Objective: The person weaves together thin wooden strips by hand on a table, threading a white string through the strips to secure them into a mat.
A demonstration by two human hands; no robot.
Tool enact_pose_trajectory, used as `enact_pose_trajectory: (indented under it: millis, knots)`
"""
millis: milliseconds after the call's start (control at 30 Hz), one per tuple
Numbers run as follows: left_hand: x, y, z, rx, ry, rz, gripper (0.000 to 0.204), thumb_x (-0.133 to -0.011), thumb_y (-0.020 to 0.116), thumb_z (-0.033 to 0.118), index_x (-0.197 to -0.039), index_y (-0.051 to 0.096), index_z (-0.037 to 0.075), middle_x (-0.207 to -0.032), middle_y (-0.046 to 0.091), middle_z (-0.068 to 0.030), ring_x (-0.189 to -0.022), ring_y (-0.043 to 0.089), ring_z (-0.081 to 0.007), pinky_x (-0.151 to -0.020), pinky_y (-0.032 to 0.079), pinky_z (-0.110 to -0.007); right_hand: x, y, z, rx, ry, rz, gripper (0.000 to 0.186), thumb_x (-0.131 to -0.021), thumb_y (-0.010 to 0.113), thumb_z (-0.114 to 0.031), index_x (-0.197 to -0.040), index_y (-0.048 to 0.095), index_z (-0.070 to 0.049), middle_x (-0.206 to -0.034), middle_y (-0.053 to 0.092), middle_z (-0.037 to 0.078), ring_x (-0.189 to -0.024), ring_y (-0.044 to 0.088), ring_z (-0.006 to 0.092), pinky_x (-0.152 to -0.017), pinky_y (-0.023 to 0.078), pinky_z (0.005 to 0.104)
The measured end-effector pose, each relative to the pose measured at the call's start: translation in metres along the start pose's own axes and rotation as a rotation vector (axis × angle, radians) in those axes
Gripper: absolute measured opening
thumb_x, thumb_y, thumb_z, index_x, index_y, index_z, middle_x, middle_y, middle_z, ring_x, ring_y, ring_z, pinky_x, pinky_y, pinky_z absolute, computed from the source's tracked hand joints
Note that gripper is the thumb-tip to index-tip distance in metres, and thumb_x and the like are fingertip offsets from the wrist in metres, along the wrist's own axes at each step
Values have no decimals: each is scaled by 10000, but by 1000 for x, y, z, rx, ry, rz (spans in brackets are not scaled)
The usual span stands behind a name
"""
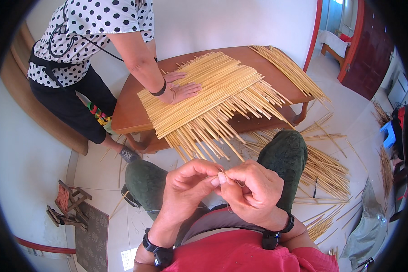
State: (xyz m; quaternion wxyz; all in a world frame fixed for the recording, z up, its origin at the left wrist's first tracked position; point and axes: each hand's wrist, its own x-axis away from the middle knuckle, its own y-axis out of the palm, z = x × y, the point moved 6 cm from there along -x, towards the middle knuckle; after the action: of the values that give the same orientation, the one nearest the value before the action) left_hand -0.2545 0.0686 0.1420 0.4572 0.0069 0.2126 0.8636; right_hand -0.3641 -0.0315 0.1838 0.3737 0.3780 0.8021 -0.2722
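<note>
My left hand [190, 186] and my right hand [251, 190] meet over my lap, thumbs and forefingers pinched together on a thin, pale thread [241, 184]. A small thin piece between the fingertips is too fine to make out, possibly part of the same thread. Loose thread hangs below both hands. Beyond them, a mat of straw-coloured reeds [199, 93] lies on a wooden table [136, 111], its uneven stalk ends sticking out toward me.
A co-worker [86, 50] leans over the table, both palms on the mat. Loose reeds [322, 167] lie on the floor at right, near a grey sheet [365, 226] and a blue stool [387, 133]. A folding stool [68, 201] stands on a dark rug [90, 240] at left.
</note>
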Motion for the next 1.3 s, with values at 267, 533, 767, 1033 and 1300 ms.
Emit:
enact_pose_trajectory:
  millis: [267,533,767,1033,1300]
  knots:
    - [-1,1,1,-20,36,-34,79,-941,656,-50,-1007,663,-6,-1010,693,-105,-881,669,-157,-742,582,-289,-5,-2,-4,-107,60,-55,161,-756,750,46,-852,671,-57,-630,577,69,-496,578,181,-461,443,296]
    - [-3,-2,8,70,69,-44,79,-924,653,-47,-986,642,1,-978,686,-165,-895,690,-219,-675,604,-315,-17,-20,-51,-1399,-402,-444,160,-786,730,47,-674,617,31,-625,583,119,-524,584,222,-493,504,307]
    - [-3,-4,-1,98,36,-4,62,-939,644,-25,-991,637,8,-980,686,-157,-885,688,-207,-664,603,-308,-20,-17,-49,-1436,-339,-304,94,-865,729,35,-829,745,120,-646,556,74,-516,530,142,-498,488,243]
    - [-10,1,-9,123,37,26,56,-957,638,-5,-1009,639,14,-1029,700,-160,-928,687,-194,-738,619,-321,-17,-16,11,-386,294,-129,62,-865,724,36,-923,721,14,-720,663,13,-598,586,41,-487,401,198]
    - [-14,2,-12,54,21,74,64,-956,645,-25,-1015,659,-5,-1016,712,-89,-904,681,-152,-802,599,-309,-7,-2,28,-241,229,-9,107,-827,751,21,-916,706,-19,-704,645,45,-567,604,80,-474,447,233]
